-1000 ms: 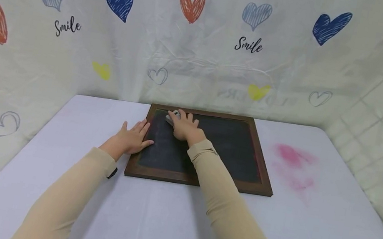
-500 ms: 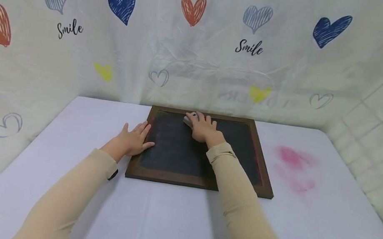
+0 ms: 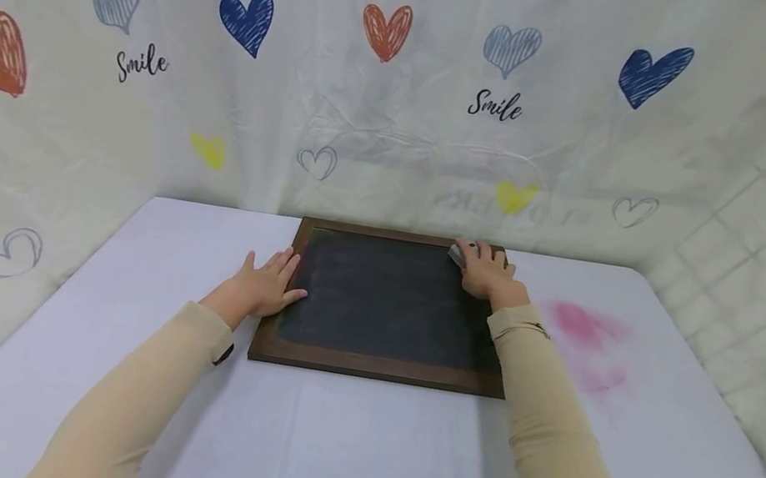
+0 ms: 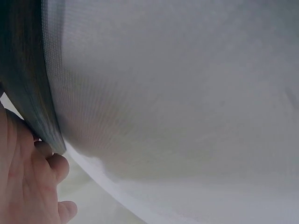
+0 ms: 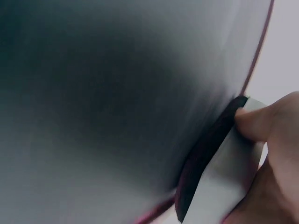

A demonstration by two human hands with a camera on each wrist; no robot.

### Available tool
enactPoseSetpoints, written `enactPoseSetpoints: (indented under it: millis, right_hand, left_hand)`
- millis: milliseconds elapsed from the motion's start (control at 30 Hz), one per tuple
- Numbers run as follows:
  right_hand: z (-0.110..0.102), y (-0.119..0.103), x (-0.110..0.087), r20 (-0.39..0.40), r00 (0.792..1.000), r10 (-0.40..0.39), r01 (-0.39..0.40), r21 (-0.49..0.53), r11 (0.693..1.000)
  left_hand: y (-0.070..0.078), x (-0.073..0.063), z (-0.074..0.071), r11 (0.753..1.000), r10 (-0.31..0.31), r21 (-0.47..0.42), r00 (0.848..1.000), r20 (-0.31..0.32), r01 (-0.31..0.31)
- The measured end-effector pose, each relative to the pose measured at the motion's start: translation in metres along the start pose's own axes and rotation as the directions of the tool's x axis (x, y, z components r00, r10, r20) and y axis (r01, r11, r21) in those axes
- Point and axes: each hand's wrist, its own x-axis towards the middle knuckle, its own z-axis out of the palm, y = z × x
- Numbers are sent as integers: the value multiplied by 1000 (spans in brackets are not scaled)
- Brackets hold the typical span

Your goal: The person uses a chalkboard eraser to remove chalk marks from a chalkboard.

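Note:
A blackboard (image 3: 381, 298) in a brown wooden frame lies on the white-covered table. At its upper right corner my right hand (image 3: 487, 275) grips a chalkboard eraser (image 3: 457, 255). In the right wrist view the eraser (image 5: 222, 175) shows a pale body and a dark pad against the board's surface, with my thumb pressed on its side. My left hand (image 3: 263, 284) rests on the frame's left side, fingers spread and thumb reaching over onto the black surface. The left wrist view shows that hand (image 4: 30, 175) beside the frame's edge (image 4: 32, 79).
Pink powdery smudges (image 3: 589, 326) mark the tablecloth (image 3: 347, 453) right of the board. Behind the table hangs a white curtain (image 3: 410, 125) printed with hearts and "Smile". The board's far edge lies close to the table's back edge.
My right hand has slid the eraser rightward along the board's top, from the upper left to the upper right corner. The left hand has stayed on the frame.

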Motion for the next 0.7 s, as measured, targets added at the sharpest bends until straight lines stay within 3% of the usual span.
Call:
enactPoseSetpoints:
  millis: [133, 533, 700]
  right_hand:
    - [5, -26, 3, 13, 1000, -5, 5, 13, 1000]
    - [42, -159, 17, 70, 982, -175, 179, -66, 982]
    - [53, -186, 19, 96, 968, -234, 243, -98, 965]
  left_hand:
    - [0, 0, 1, 1000, 5, -8, 1000, 4, -5]
    - [-3, 3, 4, 1000, 3, -2, 1000, -5, -3]
    - [-2, 3, 2, 1000, 4, 5, 1000, -16, -4]
